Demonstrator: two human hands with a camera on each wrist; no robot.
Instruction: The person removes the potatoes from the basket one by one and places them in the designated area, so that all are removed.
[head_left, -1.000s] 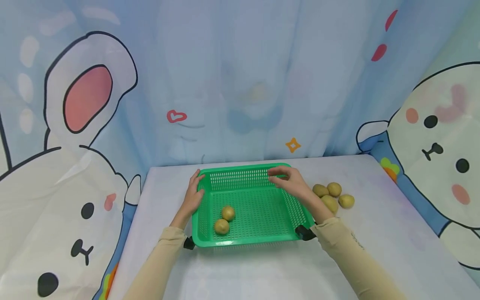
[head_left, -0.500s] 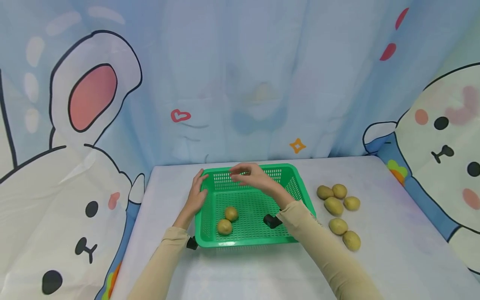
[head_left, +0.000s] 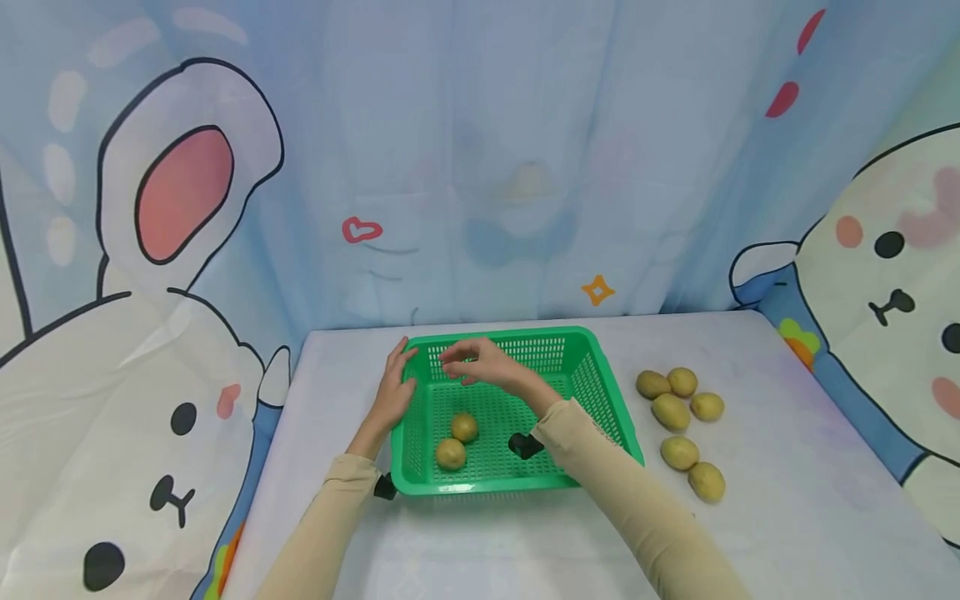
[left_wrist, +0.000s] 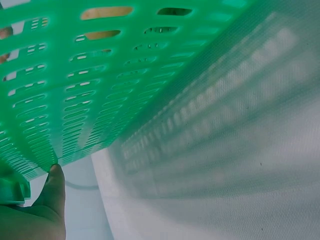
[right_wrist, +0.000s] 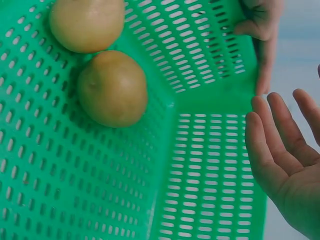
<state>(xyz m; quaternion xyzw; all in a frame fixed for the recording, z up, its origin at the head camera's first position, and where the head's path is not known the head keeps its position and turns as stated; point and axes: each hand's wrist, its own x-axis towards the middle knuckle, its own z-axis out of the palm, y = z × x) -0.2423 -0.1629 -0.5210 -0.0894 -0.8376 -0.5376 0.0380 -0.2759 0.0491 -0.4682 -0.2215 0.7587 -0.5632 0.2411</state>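
Note:
My left hand grips the left rim of a green plastic basket, thumb inside the wall and fingers outside. One digit of that left hand touches the basket's slotted wall in the left wrist view. Two potatoes lie in the basket's left part, one potato just behind the other potato. My right hand hovers over the back left of the basket, holding nothing. In the right wrist view the right hand's fingers are spread and loosely bent.
Several loose potatoes lie on the white tablecloth to the right of the basket. A cartoon-printed curtain hangs behind the table. Each wrist carries a small black camera.
My right hand has moved left across the basket from its right part to the back left. More potatoes show on the right where the arm was. The left hand stays on the rim.

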